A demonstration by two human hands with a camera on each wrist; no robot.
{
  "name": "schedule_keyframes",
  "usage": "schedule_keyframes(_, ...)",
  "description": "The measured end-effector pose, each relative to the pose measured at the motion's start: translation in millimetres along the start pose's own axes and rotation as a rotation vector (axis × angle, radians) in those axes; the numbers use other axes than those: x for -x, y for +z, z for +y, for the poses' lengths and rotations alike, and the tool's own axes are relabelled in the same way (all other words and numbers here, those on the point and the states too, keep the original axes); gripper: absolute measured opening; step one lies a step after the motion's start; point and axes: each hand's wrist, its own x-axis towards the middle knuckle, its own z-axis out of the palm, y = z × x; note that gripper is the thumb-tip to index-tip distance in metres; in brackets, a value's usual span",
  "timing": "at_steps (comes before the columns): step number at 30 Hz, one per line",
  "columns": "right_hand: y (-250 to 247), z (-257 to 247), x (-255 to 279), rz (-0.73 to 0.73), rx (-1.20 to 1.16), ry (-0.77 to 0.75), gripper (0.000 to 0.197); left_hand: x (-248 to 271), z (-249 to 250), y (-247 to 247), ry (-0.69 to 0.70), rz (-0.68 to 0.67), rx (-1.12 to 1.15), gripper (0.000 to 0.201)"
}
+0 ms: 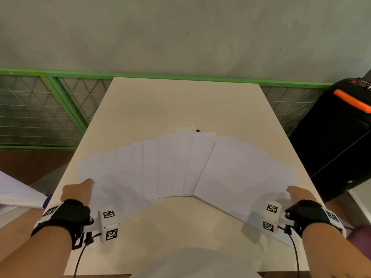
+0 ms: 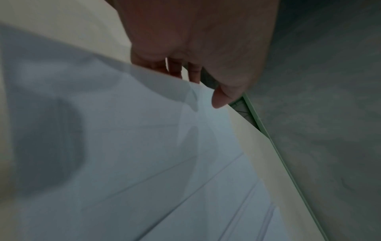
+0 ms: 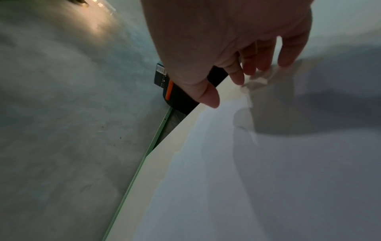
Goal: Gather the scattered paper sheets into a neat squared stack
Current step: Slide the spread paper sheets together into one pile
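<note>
At the fan's ends, left hand and right hand, grips loosely apart, fingertips behind paper sheets.

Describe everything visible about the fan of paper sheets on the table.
The paper sheets are plain white, thin and blank, lying flat and overlapping in a wide arc across the beige table, not yet squared. The left hand meets the fan's left end, fingers tucked under a lifted sheet edge in the left wrist view. The right hand is at the right end; contact there is unclear.
</note>
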Motion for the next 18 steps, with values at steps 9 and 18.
schedule_keyframes(9, 23.8, -28.5, 1.6, -0.023, 0.092, -0.057, 0.043, 5.6, 1.0, 7.5, 0.043, -0.097, 0.056, 0.066)
schedule_keyframes(18, 66.4, -57.1, 19.2, 0.000, 0.341, -0.265, 0.066, 6.1, -9.9, 11.7, 0.133, -0.053, 0.045, 0.059)
